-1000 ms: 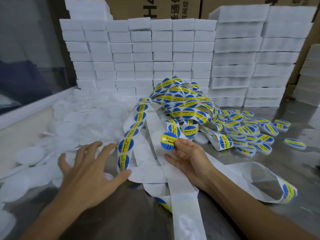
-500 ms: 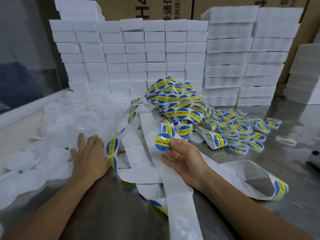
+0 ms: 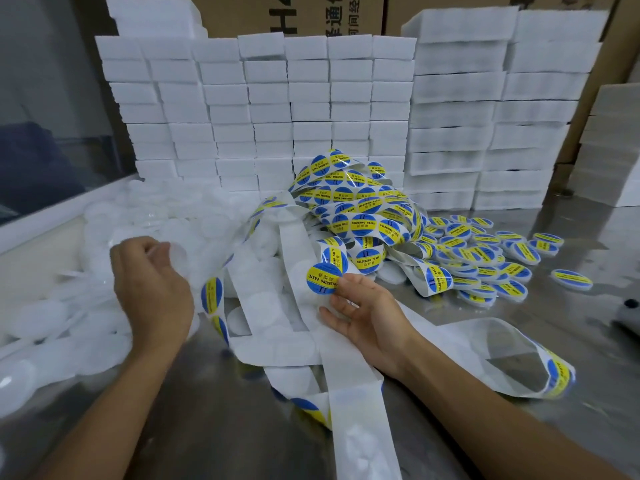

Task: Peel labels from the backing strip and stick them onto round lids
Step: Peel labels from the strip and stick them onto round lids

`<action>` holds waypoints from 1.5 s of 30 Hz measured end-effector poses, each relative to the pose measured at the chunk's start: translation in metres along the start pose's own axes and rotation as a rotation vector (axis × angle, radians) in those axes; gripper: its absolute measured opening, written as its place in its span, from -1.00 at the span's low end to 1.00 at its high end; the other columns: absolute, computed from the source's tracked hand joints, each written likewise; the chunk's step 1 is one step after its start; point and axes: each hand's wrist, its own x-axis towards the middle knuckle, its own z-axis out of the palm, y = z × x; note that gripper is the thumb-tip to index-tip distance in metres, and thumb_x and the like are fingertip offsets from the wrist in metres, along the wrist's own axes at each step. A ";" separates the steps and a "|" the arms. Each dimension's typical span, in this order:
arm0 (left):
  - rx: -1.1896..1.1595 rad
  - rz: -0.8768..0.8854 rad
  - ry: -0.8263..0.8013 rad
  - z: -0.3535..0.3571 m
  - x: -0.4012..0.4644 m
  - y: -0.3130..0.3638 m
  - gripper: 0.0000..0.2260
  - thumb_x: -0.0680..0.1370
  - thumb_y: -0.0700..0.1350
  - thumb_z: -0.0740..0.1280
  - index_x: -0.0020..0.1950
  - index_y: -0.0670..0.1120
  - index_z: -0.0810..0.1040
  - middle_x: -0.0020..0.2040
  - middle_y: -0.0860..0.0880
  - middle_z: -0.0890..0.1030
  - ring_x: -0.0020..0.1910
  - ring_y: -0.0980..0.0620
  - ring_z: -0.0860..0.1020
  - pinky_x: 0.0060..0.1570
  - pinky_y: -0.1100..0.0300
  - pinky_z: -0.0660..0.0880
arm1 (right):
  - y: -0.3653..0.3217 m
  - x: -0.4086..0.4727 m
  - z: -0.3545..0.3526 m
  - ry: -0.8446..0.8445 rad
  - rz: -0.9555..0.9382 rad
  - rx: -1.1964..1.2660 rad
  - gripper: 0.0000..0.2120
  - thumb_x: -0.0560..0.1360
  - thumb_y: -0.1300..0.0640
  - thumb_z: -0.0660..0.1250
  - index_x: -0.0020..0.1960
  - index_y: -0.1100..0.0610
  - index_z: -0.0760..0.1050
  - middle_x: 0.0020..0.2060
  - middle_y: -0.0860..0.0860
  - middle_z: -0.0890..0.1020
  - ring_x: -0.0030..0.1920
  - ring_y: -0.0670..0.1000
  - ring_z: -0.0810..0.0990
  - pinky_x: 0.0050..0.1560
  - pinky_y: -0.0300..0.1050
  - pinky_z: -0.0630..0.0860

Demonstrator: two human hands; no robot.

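Note:
My right hand (image 3: 367,317) pinches a round blue-and-yellow label (image 3: 323,278) by its edge, lifted just above the white backing strip (image 3: 349,372) that winds across the steel table. My left hand (image 3: 152,289) is raised over the heap of blank translucent lids (image 3: 114,237) at the left and grips one clear round lid (image 3: 178,256) between thumb and fingers. A tangled pile of unpeeled labels (image 3: 360,202) lies behind the hands. Lids that carry labels (image 3: 485,258) are spread out at the right.
A wall of stacked white foam blocks (image 3: 263,112) closes the back, with cardboard boxes (image 3: 294,15) behind it. A white ledge (image 3: 52,220) borders the left side. Bare steel table (image 3: 571,341) shows at the right and near me.
My left hand reached into the blank lids, closed on one and lifted it toward the middle. My right hand kept the peeled label almost still.

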 end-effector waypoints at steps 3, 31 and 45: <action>-0.148 0.105 0.051 0.004 -0.005 0.034 -0.89 0.58 -0.21 0.21 0.00 -0.24 0.47 0.00 -0.23 0.49 -0.02 -0.15 0.47 0.02 0.09 0.42 | 0.001 0.002 0.000 0.007 -0.014 0.020 -0.81 0.49 0.28 0.39 -0.25 0.08 0.66 -0.20 0.04 0.65 -0.23 -0.04 0.63 0.05 0.05 0.63; -0.664 -0.607 -0.616 0.039 -0.089 0.069 -0.70 0.47 -0.39 0.39 -0.25 -0.02 0.73 -0.14 -0.04 0.72 -0.16 0.02 0.71 -0.21 0.32 0.59 | 0.000 0.003 -0.007 -0.034 -0.066 0.128 -0.50 0.41 0.36 0.45 0.30 0.14 0.46 0.13 0.17 0.67 0.17 0.17 0.64 0.31 0.12 0.49; -0.879 -0.967 -0.526 0.038 -0.082 0.059 -0.81 0.45 -0.35 0.44 0.03 -0.20 0.57 -0.16 -0.13 0.71 -0.18 -0.05 0.71 -0.25 0.17 0.64 | -0.007 0.002 -0.005 0.023 -0.042 0.119 -0.77 0.33 0.09 0.49 -0.03 0.03 0.58 -0.10 -0.03 0.68 0.09 0.00 0.62 0.27 0.13 0.51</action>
